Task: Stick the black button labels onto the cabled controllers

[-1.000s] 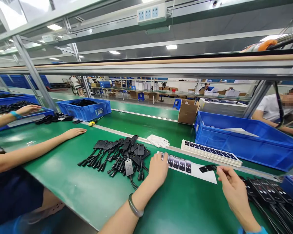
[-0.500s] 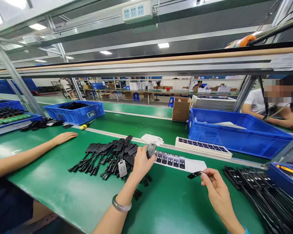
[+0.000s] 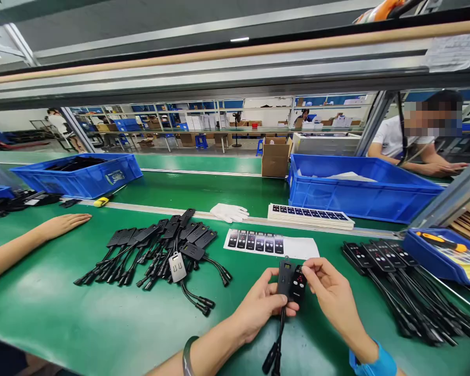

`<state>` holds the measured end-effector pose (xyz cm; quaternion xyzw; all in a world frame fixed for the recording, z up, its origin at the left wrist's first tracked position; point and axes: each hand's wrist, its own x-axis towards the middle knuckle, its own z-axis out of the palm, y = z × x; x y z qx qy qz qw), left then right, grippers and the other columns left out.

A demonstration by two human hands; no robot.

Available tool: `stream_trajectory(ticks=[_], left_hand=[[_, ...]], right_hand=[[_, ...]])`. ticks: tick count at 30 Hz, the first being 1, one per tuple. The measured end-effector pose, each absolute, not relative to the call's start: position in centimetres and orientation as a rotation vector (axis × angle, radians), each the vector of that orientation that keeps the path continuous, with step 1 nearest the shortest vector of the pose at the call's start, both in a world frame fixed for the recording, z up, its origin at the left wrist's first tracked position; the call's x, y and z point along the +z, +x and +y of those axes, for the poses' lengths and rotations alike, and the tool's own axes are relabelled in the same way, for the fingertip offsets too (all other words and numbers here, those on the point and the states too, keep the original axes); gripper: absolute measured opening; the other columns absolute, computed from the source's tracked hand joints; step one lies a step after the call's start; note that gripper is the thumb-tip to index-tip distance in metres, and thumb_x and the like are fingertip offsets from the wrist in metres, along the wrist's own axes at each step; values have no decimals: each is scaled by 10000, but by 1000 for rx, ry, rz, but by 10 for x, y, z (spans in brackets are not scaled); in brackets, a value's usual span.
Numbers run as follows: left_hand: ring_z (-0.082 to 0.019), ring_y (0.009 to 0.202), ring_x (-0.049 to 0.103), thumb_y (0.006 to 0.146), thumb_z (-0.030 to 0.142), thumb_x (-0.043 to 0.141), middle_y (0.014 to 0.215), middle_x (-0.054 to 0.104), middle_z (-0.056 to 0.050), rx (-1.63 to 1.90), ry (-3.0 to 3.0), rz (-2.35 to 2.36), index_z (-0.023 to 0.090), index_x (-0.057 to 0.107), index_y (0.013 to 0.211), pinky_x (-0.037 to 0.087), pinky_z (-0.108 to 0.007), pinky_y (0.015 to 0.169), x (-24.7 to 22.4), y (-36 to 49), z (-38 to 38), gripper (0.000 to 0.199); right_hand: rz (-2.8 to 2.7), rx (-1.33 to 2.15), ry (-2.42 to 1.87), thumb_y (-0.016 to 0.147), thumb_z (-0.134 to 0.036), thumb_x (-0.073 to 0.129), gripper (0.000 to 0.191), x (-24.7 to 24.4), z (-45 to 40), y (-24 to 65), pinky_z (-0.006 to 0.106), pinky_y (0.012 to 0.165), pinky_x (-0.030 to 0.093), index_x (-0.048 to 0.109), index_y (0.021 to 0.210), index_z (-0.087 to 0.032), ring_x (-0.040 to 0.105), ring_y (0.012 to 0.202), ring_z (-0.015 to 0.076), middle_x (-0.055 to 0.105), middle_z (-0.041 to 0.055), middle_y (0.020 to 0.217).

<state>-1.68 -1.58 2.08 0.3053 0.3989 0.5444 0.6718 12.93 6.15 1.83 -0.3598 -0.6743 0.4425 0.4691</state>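
Grey ceiling (image 3: 141, 26), bright light strip (image 3: 240, 39); pale wall (image 3: 13, 123); blue stools (image 3: 201, 141), grey floor (image 3: 243, 151)

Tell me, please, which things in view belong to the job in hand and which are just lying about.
Belong, it seems:
black rectangular plastic unit with cables, in the left grip
glossy black label, in the right grip
white paper label sheet
pile of black cabled units
black units with printed faces

Just lying about, apparently:
white fabric glove
yellow tool with thin shaft

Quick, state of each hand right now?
Left hand: closed, holding a black rectangular plastic device.
Right hand: closed, pinching a glossy black rectangular printed label.
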Motion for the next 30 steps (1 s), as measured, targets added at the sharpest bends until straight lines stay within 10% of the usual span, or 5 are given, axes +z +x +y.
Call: stream_trajectory(ticks=[30], left_hand=[[-219, 823, 670, 717, 294, 734, 848, 673, -84, 1142, 806, 827, 182, 395, 1156, 509, -320, 764, 6, -10, -18, 565]], right_hand=[[-1663, 1196, -967, 781, -415, 627, 233, 19, 54, 128, 234, 496, 467, 610, 786, -183, 558, 600, 151, 594, 25, 674]])
